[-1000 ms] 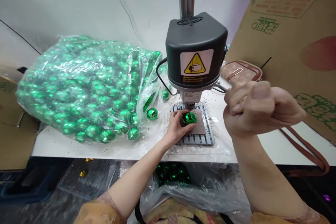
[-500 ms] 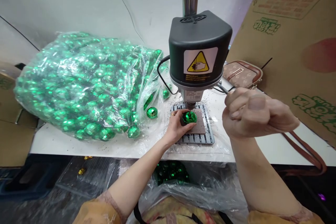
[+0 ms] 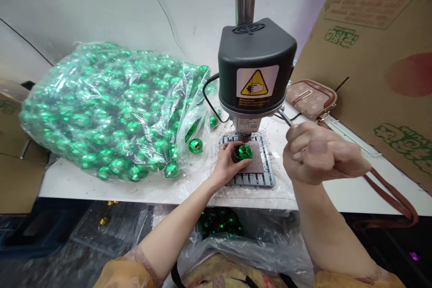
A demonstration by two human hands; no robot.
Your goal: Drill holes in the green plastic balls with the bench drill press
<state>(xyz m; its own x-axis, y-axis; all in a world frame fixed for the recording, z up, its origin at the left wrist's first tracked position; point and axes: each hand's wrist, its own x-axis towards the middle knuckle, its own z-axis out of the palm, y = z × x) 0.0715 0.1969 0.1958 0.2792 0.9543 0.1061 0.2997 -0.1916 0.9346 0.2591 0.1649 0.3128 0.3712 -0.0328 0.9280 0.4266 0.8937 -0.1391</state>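
Note:
My left hand [image 3: 228, 162] pinches a shiny green faceted ball [image 3: 244, 151] between thumb and fingers, on a brownish square pad [image 3: 257, 164] over the slotted metal base [image 3: 270, 177]. Directly above the ball is the chuck of a black bench drill [image 3: 258, 60], its tip at the ball's top; whether the bit has gone in I cannot tell. My right hand [image 3: 320, 153] is closed in a fist round the drill's feed lever [image 3: 285, 117], whose metal rod shows beyond the fingers.
A large clear bag of green balls [image 3: 111, 108] fills the table's left. One loose green ball [image 3: 195, 146] lies beside it. Below the table edge hangs an open bag with more balls [image 3: 222, 222]. A patterned purse [image 3: 310, 96] and a cardboard box [image 3: 378, 63] stand right. Dark shavings surround the base.
My right hand has come slightly down and left with the lever, and the drill head sits a little lower in view. My left hand keeps the ball in place.

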